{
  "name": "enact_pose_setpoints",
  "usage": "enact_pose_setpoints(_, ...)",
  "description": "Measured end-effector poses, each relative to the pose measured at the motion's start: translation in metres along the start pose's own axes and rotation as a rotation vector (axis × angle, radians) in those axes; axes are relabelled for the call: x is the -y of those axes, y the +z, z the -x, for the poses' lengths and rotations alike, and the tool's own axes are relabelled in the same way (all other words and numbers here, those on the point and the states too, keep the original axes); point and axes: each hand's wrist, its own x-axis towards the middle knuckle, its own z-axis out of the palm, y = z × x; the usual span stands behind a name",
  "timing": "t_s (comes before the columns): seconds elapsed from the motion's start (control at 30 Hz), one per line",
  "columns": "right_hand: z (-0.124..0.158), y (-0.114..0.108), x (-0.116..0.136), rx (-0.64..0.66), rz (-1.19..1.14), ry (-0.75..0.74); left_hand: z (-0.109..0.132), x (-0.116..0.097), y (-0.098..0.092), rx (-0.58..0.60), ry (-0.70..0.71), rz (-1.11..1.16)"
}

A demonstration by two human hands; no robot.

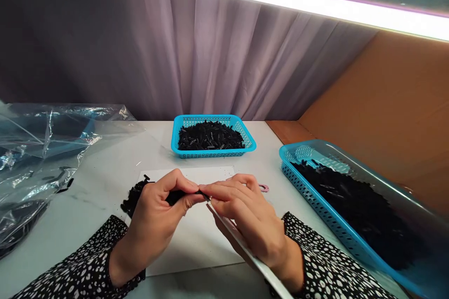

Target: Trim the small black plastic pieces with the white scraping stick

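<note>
My left hand (157, 215) is closed, thumb and fingers pinching a small black strip-like piece (174, 197), with more black partly hidden in the palm. My right hand (249, 212) meets it fingertip to fingertip, its fingers closed on the end of the same piece. Below the right fingers a long thin white strip or board edge (245, 248) slants down toward me; whether that hand grips it I cannot tell. Beneath both hands lies a white sheet (196, 247). A heap of black pieces (133, 196) rests just left of my left hand.
A blue basket (213, 153) of black pieces stands at the back. Another larger blue basket (315, 201) with black pieces is at right, partly under clear plastic. Clear plastic bags (45, 149) lie at left. A pink-ended object (264, 188) sits behind my right hand. A bright lamp (280, 0) hangs overhead.
</note>
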Motion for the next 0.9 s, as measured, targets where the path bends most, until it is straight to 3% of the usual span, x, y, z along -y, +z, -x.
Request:
enact_pose_setpoints(0.07,0.0015,0.0009,-0.0003,-0.002,0.020,-0.015,0.0006,-0.0007,0.0003,-0.002,0.011,-0.014)
enact_pose_setpoints(0.23,0.0007,-0.0036,0.0032,-0.021,-0.184,0.247,0.0000,-0.0032,0.0010,-0.020,-0.038,0.005)
enact_pose_setpoints(0.3,-0.0007,-0.0056,0.0039,-0.030,-0.251,0.278,-0.0005,-0.0042,0.0010,-0.031,-0.068,0.004)
enact_pose_setpoints(0.5,-0.0026,-0.0066,0.0019,0.002,-0.229,0.135,-0.0008,-0.0055,0.0016,-0.041,-0.068,0.024)
enact_pose_setpoints(0.73,-0.0022,-0.0054,0.0019,0.010,-0.185,0.135,0.0007,-0.0053,0.0009,-0.014,-0.069,0.022)
enact_pose_setpoints(0.9,-0.0019,-0.0026,-0.0008,0.026,-0.052,0.041,0.0012,-0.0039,0.0006,-0.006,-0.080,0.007)
